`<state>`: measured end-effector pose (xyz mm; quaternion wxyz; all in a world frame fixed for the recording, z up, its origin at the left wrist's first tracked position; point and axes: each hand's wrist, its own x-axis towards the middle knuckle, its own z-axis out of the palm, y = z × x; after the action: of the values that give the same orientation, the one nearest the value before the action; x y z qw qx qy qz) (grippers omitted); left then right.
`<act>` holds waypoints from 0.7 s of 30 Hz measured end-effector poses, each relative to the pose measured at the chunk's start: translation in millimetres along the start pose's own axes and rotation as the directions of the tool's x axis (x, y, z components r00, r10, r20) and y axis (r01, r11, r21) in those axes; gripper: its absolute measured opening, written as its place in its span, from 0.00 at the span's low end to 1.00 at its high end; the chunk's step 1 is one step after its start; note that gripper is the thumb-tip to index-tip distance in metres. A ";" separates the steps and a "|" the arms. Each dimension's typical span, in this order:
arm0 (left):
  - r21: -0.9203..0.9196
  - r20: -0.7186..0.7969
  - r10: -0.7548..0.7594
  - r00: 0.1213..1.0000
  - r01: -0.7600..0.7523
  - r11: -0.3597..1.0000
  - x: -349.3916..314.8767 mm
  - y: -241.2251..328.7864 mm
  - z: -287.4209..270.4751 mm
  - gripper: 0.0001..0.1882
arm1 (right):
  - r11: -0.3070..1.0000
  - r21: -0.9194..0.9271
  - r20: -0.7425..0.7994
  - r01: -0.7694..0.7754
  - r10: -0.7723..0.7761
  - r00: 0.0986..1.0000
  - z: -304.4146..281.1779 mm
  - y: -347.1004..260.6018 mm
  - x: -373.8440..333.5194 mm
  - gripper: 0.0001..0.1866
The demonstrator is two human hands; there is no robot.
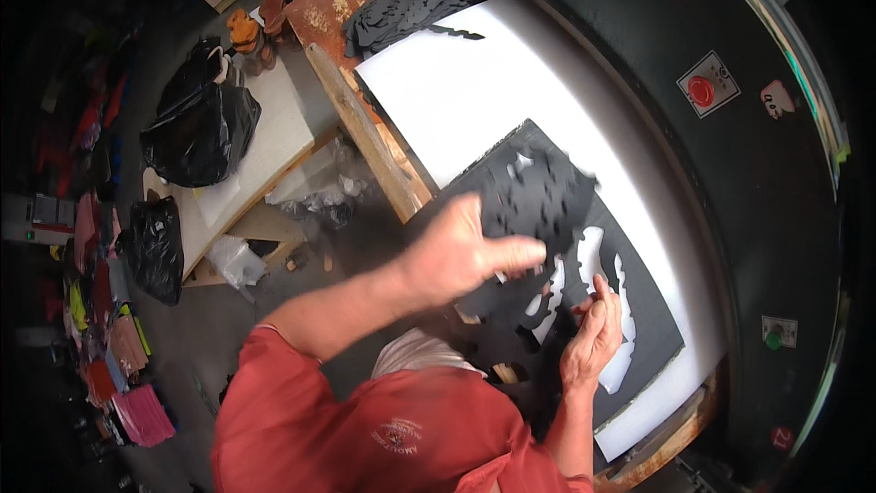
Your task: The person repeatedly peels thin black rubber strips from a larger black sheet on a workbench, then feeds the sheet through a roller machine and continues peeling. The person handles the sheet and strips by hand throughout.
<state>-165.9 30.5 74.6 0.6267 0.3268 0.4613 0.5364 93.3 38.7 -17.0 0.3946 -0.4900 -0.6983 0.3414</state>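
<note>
If tugged unevenly, could tear thin slotted black sheet (537, 184) near left edge of wooden bench (365, 131) | cannot tell grip of spread-thumbed left hand (459, 251) or curled right hand (591, 342)

Glare off white surface (456, 82), motion blur on black sheet (538, 184), dark, bent edges.

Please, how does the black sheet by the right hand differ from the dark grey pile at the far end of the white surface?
The black sheet has openings that show white, while the dark grey pile is made of many overlapping pieces. The black sheet lies spread out nearer the camera; the dark grey pile is heaped farther away. Both are dark.
</note>
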 end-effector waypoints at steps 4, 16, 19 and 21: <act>0.371 0.005 0.300 0.954 -0.281 0.885 52.5 80.6 -61.3 0.12 | 0.973 -0.230 -0.059 0.022 -0.037 0.998 7.2 26.5 4.1 0.14; 0.739 -0.425 0.018 0.905 0.335 0.585 259.8 140.8 -317.0 0.10 | 0.879 -0.444 -0.043 0.174 -0.214 0.976 16.2 40.0 11.8 0.14; 0.736 -0.486 0.063 0.872 0.369 0.567 270.6 139.8 -337.3 0.12 | 0.877 -0.451 -0.050 0.165 -0.210 0.976 18.4 37.3 14.8 0.12; 0.743 -0.522 0.121 0.844 0.381 0.551 268.4 144.8 -341.6 0.15 | 0.884 -0.439 -0.060 0.162 -0.209 0.976 17.8 36.6 14.1 0.12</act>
<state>-537.1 293.3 21.3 0.2905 0.3874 0.8311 0.2735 89.7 61.0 -53.6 0.3435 -0.5136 -0.7782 0.1125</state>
